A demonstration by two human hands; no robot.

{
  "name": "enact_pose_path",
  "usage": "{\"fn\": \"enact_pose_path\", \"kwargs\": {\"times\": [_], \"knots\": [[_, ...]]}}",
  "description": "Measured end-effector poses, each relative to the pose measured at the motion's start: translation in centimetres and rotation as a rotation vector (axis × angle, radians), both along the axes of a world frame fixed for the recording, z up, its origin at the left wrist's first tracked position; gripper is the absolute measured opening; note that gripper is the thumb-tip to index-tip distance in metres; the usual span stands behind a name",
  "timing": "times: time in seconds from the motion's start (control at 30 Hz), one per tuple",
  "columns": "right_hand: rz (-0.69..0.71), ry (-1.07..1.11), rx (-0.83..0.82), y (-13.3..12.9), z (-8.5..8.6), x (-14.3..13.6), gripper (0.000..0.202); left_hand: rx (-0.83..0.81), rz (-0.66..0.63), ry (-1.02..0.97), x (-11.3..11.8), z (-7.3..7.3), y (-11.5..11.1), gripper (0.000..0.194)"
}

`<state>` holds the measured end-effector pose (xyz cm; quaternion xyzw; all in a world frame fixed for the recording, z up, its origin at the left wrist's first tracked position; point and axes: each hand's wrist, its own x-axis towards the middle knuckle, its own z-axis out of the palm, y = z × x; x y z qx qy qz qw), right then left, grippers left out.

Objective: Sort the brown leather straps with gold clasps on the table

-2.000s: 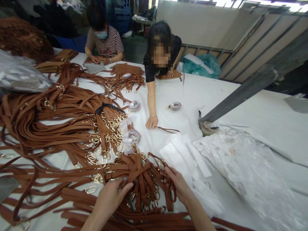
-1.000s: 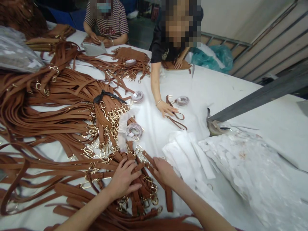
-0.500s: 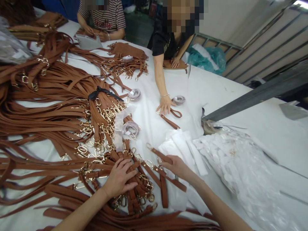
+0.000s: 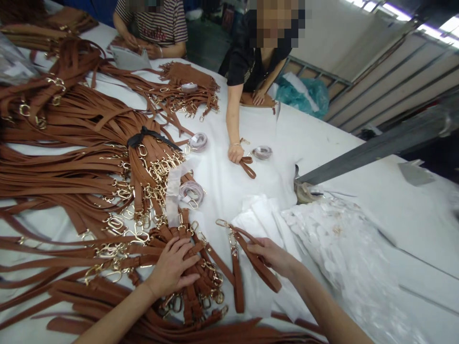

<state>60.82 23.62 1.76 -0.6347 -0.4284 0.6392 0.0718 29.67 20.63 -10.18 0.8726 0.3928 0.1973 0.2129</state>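
Observation:
My left hand (image 4: 175, 267) lies with its fingers spread on a pile of short brown straps (image 4: 195, 291) with gold buckles and clasps. To the right of that pile, my right hand (image 4: 273, 255) pinches a brown wrist strap (image 4: 263, 273), its loop hanging down and its gold clasp (image 4: 221, 222) pointing left. Just beside it, another brown wrist strap (image 4: 238, 286) lies on the white table with its clasp toward the far side. White sheets (image 4: 263, 215) lie beyond and under my right hand.
Long brown straps (image 4: 71, 119) in a tied bundle cover the left side. Across the table, a co-worker's hand (image 4: 235, 153) grips a brown strap (image 4: 247, 168) near a coiled clear strap (image 4: 262, 152). Clear plastic bags (image 4: 351, 248) lie at right, below a slanted metal post (image 4: 358, 150).
My right hand has lifted a wrist strap, whose loop now hangs lower beside it. The co-worker's spread hand has closed on a strap. My left hand stays on the pile.

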Motion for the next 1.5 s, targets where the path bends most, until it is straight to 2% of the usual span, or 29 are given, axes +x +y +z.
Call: {"fn": "enact_pose_path", "kwargs": {"times": [0.07,0.13,0.27,0.33,0.37,0.43,0.53,0.6,0.67,0.77,0.83,0.9,1.03,1.13,1.23,1.3,1.4,1.47,1.5], "knots": [[-0.055,0.022,0.076,1.0,0.8,-0.1,0.056,0.003,0.011,-0.015,0.1,-0.1,0.0,0.033],[-0.113,-0.037,0.203,3.4,1.3,-0.2,0.06,0.006,0.011,-0.029,0.2,-0.1,0.1,0.033],[-0.23,-0.321,0.504,10.6,2.1,0.2,0.067,-0.011,-0.026,-0.037,-0.2,-0.2,0.2,0.035],[-0.232,-0.503,0.607,12.4,2.3,0.1,0.074,-0.022,-0.047,-0.054,-0.7,-0.3,0.1,0.034],[-0.188,-0.574,0.609,12.1,2.2,-0.2,0.07,-0.024,-0.056,-0.066,-0.9,-0.3,0.0,0.033],[-0.02,-0.637,0.51,9.1,1.3,-1.6,0.048,-0.02,-0.07,-0.088,-1.4,-0.4,-0.1,0.031],[0.22,-0.65,0.295,1.0,-1.5,-4.4,0.037,-0.003,-0.082,-0.1,-1.7,-0.6,-0.2,0.031],[0.258,-0.736,0.226,-4.1,-3.7,-5.9,0.024,0.01,-0.081,-0.11,-1.8,-0.7,-0.3,0.031],[0.241,-0.79,0.193,-7.6,-5.5,-6.7,0.02,0.018,-0.065,-0.14,-1.9,-0.8,-0.5,0.029],[0.16,-0.732,0.192,-9.5,-6.7,-6.5,0.016,-0.011,-0.04,-0.187,-2.1,-0.7,-0.8,0.022],[0.08,-0.628,0.208,-9.4,-6.7,-6.1,0.009,-0.043,-0.04,-0.195,-2.3,-0.6,-0.9,0.014],[-0.001,-0.484,0.212,-8.7,-6.4,-5.8,0.013,-0.066,-0.036,-0.195,-2.5,-0.6,-1.1,0.009],[-0.128,-0.201,0.209,-6.1,-4.6,-5.3,0.029,-0.105,-0.03,-0.168,-2.7,0.2,-1.2,0.006],[-0.211,-0.12,0.294,-2.7,-1.8,-4.4,0.036,-0.145,-0.029,-0.06,-2.2,2.4,-0.6,0.013],[-0.261,-0.117,0.413,2.4,1.4,-3.2,0.035,-0.176,-0.03,0.104,-0.5,5.4,1.1,0.044],[-0.299,-0.163,0.497,6.8,3.1,-2.5,0.033,-0.156,-0.102,0.16,1.3,6.8,2.7,0.065],[-0.352,-0.293,0.61,13.5,4.9,-1.9,0.036,-0.121,-0.272,0.231,3.7,7.0,4.5,0.082],[-0.369,-0.41,0.698,16.5,5.4,-1.9,0.052,-0.138,-0.341,0.321,4.2,6.3,5.0,0.079],[-0.362,-0.464,0.744,17.1,5.4,-2.0,0.064,-0.146,-0.363,0.351,4.0,5.9,5.0,0.075]]}}
